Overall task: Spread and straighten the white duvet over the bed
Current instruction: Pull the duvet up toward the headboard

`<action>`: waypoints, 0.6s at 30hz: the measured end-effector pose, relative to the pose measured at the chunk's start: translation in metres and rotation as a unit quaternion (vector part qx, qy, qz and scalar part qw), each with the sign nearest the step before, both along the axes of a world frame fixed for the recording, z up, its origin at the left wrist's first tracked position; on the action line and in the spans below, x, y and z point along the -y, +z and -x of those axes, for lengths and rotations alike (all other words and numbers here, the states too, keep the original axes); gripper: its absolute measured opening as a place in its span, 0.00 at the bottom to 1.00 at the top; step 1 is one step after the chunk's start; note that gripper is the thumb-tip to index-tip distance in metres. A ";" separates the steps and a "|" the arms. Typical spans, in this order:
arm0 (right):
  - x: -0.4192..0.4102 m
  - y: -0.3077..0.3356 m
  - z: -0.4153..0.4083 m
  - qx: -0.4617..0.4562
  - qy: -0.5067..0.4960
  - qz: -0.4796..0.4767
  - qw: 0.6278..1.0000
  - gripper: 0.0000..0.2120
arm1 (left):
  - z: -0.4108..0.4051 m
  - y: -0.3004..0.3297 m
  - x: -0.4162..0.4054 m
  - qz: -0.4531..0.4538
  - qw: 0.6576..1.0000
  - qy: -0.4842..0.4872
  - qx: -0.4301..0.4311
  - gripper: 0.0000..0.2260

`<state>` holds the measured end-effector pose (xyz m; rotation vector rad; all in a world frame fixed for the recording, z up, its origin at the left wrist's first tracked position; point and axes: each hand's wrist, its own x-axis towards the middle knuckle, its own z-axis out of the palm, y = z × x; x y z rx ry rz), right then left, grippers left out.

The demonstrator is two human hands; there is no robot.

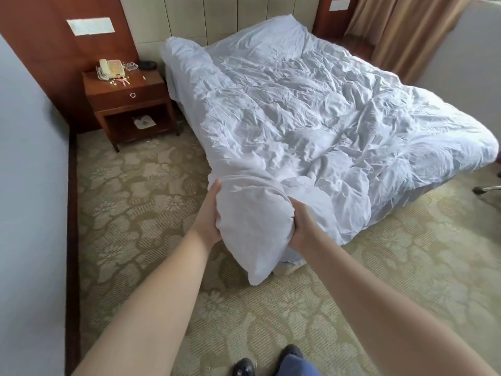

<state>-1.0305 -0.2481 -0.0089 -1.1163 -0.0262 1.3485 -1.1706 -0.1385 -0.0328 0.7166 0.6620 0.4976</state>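
From the head camera, looking forward and down, the white duvet (311, 109) lies rumpled over the bed (423, 199), reaching from the padded headboard (217, 14) down to the foot, with creases running across most of its surface. Its near corner is gathered into a thick, rounded bunch that hangs off the foot of the bed toward the patterned carpet (141, 185). The left hand (207, 217) grips the left side of this bunch, fingers curled into the fabric with the thumb on top. The right hand (302, 225) clamps the right side of the same bunch, its fingers wrapped under and mostly hidden by the cloth. Both forearms stretch out from the bottom of the view, and the pointed tip of the bunch hangs below the hands, near the carpet; whether it touches the floor is hard to tell from this angle. At the far left corner of the bed the duvet rises in a puffed mound beside the headboard. Left of the bed stands a wooden nightstand (127, 104) carrying a cream telephone (109, 69) and a few small scattered items. A tan curtain (401, 31) hangs at the upper right. Dark shoes (244, 366) show at the bottom edge, on the carpet.
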 end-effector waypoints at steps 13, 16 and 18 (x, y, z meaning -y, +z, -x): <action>0.004 0.096 -0.011 0.403 -0.120 0.043 0.906 0.08 | -0.001 0.097 0.011 -0.217 0.949 0.151 -0.174 0.20; 0.085 -0.018 0.016 0.375 0.151 0.288 0.868 0.09 | 0.021 -0.007 0.078 -0.130 0.892 -0.027 -0.433 0.38; 0.116 -0.056 0.022 0.297 0.228 0.372 0.850 0.10 | 0.029 -0.045 0.105 -0.088 0.858 -0.066 -0.502 0.33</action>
